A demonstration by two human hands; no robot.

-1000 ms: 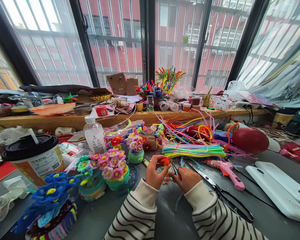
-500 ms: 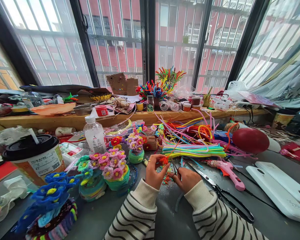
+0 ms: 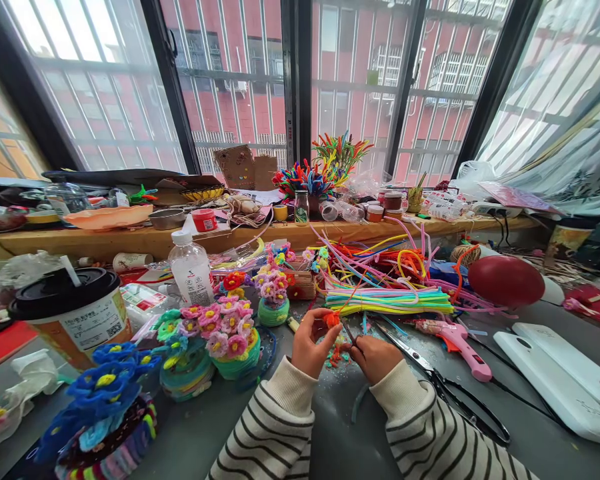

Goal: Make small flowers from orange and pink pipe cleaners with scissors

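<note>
Between the thumb and fingers of my left hand point(image 3: 311, 343) is a small orange-red pipe cleaner piece point(image 3: 332, 319), bent into a bunch, with a thin orange stem rising from it. My right hand point(image 3: 377, 359) grips a small pair of scissors point(image 3: 349, 333), its narrow dark blades pointing at that piece; my fingers cover the handles. Orange and blue fuzzy clippings point(image 3: 336, 355) lie on the grey table under both hands. Just beyond my hands is a bundle of pastel pipe cleaners point(image 3: 390, 300).
Large black-handled scissors point(image 3: 443, 387), a pink glue gun point(image 3: 463, 347) and a white slab-like device point(image 3: 545, 380) lie to the right. Pipe cleaner flower pots point(image 3: 235, 353), a clear bottle point(image 3: 190, 270) and a lidded cup point(image 3: 75, 317) stand left. A cluttered wooden ledge point(image 3: 260, 235) runs behind.
The small scissors' blades were spread apart and now look closed together. The orange-red piece has shifted and turned slightly in my left hand.
</note>
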